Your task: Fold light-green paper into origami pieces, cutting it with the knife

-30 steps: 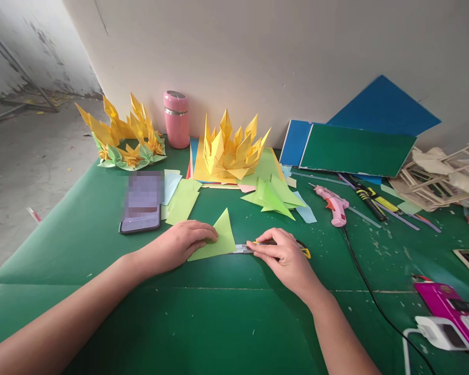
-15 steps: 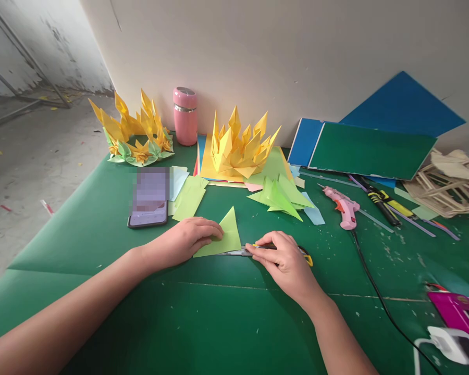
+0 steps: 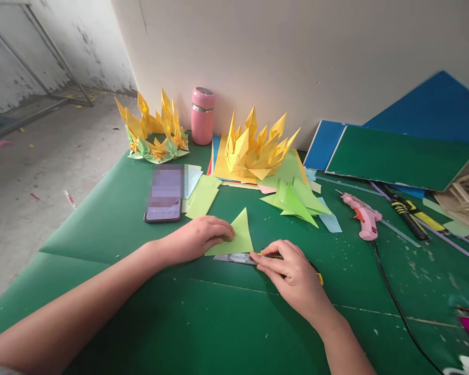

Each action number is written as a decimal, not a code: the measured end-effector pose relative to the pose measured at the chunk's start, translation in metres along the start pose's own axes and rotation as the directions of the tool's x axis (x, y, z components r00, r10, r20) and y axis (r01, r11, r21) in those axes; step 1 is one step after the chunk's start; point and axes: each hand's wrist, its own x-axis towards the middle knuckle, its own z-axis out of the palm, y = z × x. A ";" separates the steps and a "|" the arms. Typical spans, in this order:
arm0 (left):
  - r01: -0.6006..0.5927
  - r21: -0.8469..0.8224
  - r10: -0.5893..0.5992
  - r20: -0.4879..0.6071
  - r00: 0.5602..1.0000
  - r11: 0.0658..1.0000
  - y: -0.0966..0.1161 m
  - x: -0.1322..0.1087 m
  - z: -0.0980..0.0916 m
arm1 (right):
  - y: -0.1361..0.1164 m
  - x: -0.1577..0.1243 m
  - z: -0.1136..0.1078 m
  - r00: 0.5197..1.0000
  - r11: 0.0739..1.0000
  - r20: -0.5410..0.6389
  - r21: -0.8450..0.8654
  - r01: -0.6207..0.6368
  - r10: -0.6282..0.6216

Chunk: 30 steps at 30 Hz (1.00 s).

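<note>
From the head camera, two bare hands work on a green table point(image 3: 113, 229). The left hand point(image 3: 197, 237) lies palm down with its fingers point(image 3: 222, 232) loosely curled, pressing the left part of one light green paper triangle point(image 3: 238, 240) flat onto the table; it pins the paper and grips nothing. The triangle lies in the middle of the table, its tip pointing away from the person. The right hand point(image 3: 293, 271) has its fingers closed around one yellow-handled utility knife point(image 3: 258, 257), index finger stretched along the top. The knife's extended blade point(image 3: 234, 258) lies along the triangle's lower edge, touching or just beside it.

Behind the left hand lies one phone point(image 3: 164, 200), screen up, with a few pale green and blue paper sheets point(image 3: 201, 195) just beside it. At the far edge stand two yellow folded paper crowns: one with green leaves point(image 3: 154, 130) on the left, one larger point(image 3: 256, 146) sitting on a stack of coloured sheets. Between them, one pink flask point(image 3: 202, 115) stands upright against the wall. One cluster of folded green pieces point(image 3: 295, 198) lies beyond the right hand. Further right rest one pink glue gun point(image 3: 361, 214) with a black cable point(image 3: 391, 297), and one black and yellow tool point(image 3: 408, 211). Three boards lean on the wall: one green point(image 3: 398, 156) and two blue point(image 3: 433, 107).
</note>
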 end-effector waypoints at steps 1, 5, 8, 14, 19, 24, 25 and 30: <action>0.002 -0.006 -0.002 -0.002 1.000 1.000 0.000 0.000 0.000 | 0.002 -0.001 -0.001 1.000 1.000 -0.001 0.015 -0.008 0.008; -0.003 -0.034 0.003 -0.004 1.000 0.999 -0.001 -0.001 -0.002 | 0.015 -0.004 -0.006 0.999 0.998 -0.031 0.054 -0.042 0.044; -0.009 -0.042 0.009 0.007 1.000 0.999 0.000 0.000 -0.004 | 0.023 -0.005 -0.009 0.996 0.997 -0.055 0.051 -0.063 0.066; 0.011 -0.042 -0.010 0.032 0.999 0.999 0.002 -0.001 -0.008 | 0.017 -0.002 -0.004 0.995 0.998 -0.084 0.025 -0.054 0.055; 0.017 -0.020 -0.017 0.032 0.999 1.000 0.001 -0.002 -0.008 | 0.001 0.005 0.005 0.996 1.000 -0.093 -0.016 0.004 -0.005; 0.009 0.006 -0.009 0.038 0.999 1.000 0.001 -0.003 -0.008 | -0.012 0.010 0.012 0.995 1.000 -0.090 -0.010 0.029 -0.029; 0.007 0.011 -0.007 0.037 0.999 1.000 0.001 -0.003 -0.008 | -0.014 0.010 0.013 0.995 0.999 -0.090 -0.010 0.033 -0.034; -0.010 0.014 0.010 0.026 1.000 1.000 -0.001 -0.003 -0.008 | -0.018 0.012 0.017 0.994 0.998 -0.095 -0.026 0.048 -0.050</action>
